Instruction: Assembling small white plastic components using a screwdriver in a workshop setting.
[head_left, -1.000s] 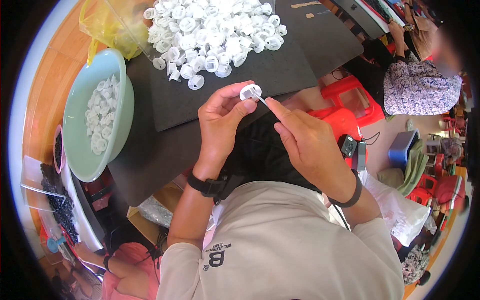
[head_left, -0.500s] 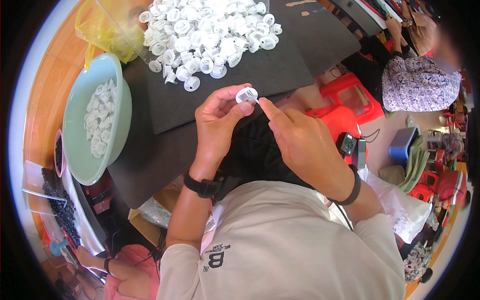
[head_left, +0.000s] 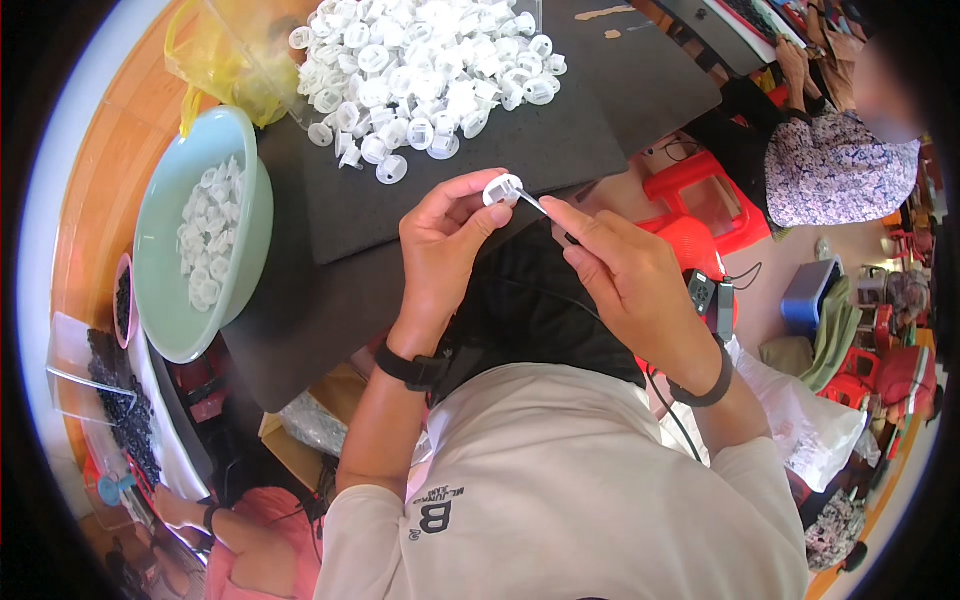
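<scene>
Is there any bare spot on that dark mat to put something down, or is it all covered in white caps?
The dark mat is bare along its near edge, between the pile of white caps and the left hand, and at its far right corner. The far left is crowded with caps. The green bowl borders the mat on the left.

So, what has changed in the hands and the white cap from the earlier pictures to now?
Very little. The left hand still pinches the white cap in its fingers, and the right hand still holds the thin tool with its tip at the cap. Both sit slightly higher in the picture, likely from head motion. The pile of white caps and the green bowl stayed as they were.
</scene>
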